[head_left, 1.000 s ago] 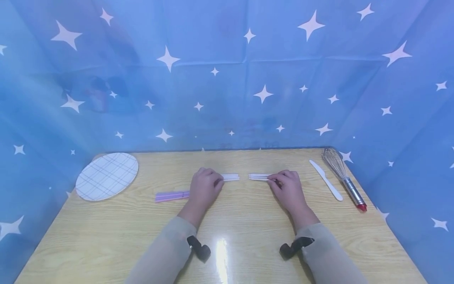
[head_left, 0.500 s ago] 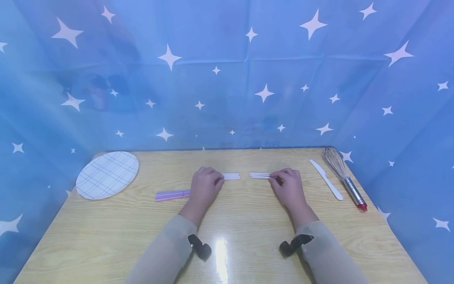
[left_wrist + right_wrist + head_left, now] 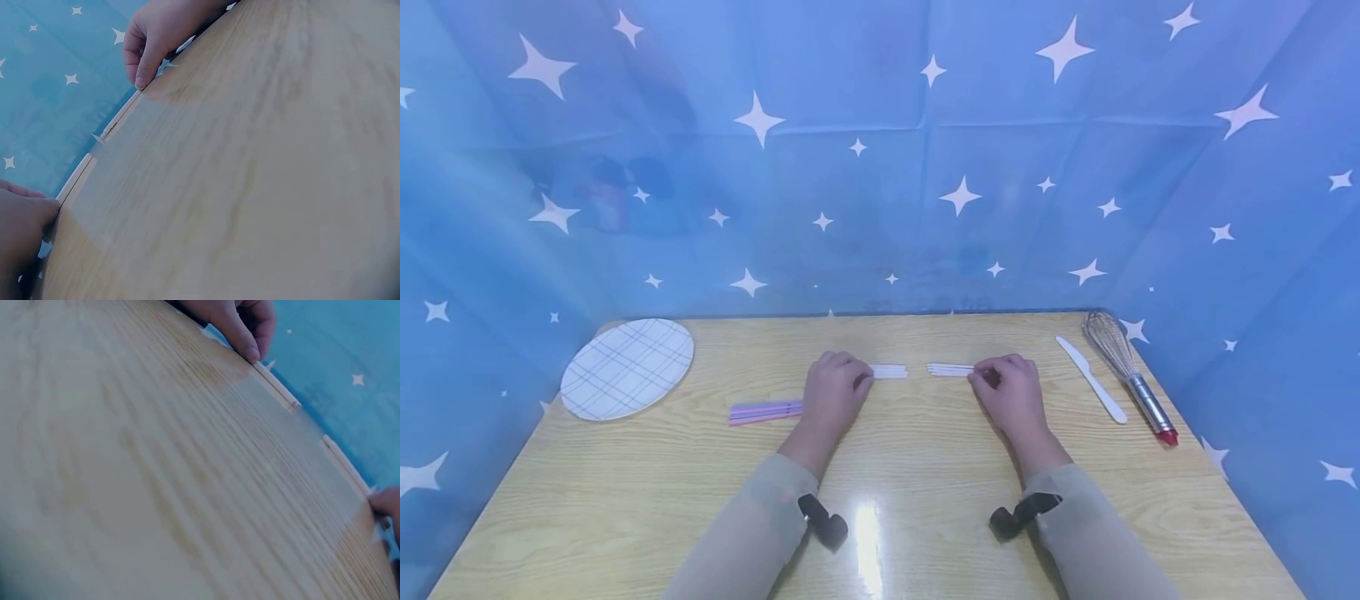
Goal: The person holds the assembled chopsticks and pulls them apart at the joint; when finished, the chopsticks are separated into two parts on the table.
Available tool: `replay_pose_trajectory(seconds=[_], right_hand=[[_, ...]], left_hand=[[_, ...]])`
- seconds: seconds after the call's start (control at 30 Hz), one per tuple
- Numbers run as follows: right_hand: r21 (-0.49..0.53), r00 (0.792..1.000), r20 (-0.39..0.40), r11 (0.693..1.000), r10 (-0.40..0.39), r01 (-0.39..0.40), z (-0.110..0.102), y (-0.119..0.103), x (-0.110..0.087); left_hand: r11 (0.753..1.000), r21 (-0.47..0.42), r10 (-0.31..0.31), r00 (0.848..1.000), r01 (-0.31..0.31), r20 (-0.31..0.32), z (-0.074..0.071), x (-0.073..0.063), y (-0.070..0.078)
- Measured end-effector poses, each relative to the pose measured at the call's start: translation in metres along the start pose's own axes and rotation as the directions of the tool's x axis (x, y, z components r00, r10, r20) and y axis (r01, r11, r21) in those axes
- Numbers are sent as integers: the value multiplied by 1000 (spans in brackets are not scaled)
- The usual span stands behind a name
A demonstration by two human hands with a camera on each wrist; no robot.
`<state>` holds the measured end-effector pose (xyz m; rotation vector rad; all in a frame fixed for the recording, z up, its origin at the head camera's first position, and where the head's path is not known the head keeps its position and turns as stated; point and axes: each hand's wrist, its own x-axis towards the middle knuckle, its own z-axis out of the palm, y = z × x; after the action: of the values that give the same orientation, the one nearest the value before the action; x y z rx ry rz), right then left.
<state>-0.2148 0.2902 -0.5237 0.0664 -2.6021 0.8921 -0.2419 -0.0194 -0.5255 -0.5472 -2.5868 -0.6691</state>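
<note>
Pinching a bundle of slim white sticks [image 3: 889, 372], the left hand [image 3: 835, 390] faces the right hand [image 3: 1011, 392], which pinches another slim white bundle [image 3: 949, 369] — both lie between the hands, inner ends apart, on the pale wood-grain table [image 3: 940, 467].

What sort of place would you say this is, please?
It is probably a staged tabletop set-up rather than a working kitchen: the wood-grain table is enclosed by a blue, star-patterned backdrop, with kitchenware such as a checked plate and a whisk laid out on it.
</note>
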Motion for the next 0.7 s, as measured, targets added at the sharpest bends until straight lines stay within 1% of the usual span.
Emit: replay_pose_trajectory(seconds=[0.2,0.43,0.57,0.7], right_hand=[[4,999,-9,999,34,-34,-1,-1,1],[2,997,5,997,73,-73,-2,-3,2],[-2,997,5,997,73,-73,-1,-2,2],[-2,998,-17,998,56,-57,1,-1,3]], left_hand=[[1000,-16,-8,1000,8,-4,0,0,0],[1000,-17,3,1000,-3,-9,1,0,2],[1000,-28,-2,1000,2,-9,0,0,3],[999,-38,-5,1000,4,-14,1,0,4]])
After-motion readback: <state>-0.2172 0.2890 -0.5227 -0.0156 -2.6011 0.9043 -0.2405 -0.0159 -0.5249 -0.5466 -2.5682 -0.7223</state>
